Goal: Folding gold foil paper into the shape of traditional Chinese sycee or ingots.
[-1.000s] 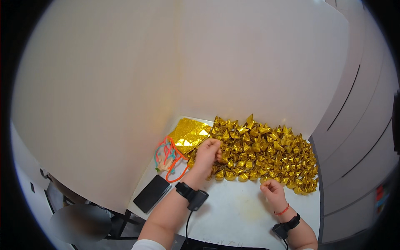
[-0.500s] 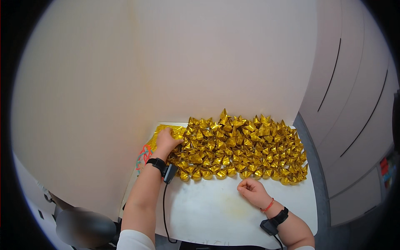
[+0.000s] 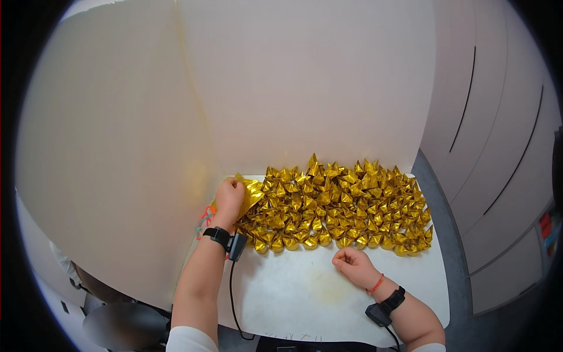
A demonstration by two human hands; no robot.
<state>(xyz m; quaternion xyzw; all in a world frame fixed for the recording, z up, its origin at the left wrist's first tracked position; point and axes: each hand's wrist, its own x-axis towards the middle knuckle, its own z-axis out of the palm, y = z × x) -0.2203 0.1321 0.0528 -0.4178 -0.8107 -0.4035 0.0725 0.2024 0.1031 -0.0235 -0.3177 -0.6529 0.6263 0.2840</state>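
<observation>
My left hand (image 3: 228, 199) rests on a flat sheet of gold foil paper (image 3: 252, 192) at the table's far left and pinches its edge. To its right, several rows of folded gold paper ingots (image 3: 340, 202) cover the back half of the white table (image 3: 305, 293). My right hand (image 3: 353, 265) lies on the bare table just in front of the ingots, curled into a loose fist with nothing visible in it. Both wrists wear black bands with cables.
A tall white partition (image 3: 234, 88) stands right behind and to the left of the table. Red and green rubber bands (image 3: 204, 218) lie at the table's left edge by my left wrist. Grey wall panels (image 3: 498, 146) rise on the right.
The view has swung left, shifting the table toward the middle. My left hand moved from the ingots to the gold sheet at far left. My right hand stayed curled on the table.
</observation>
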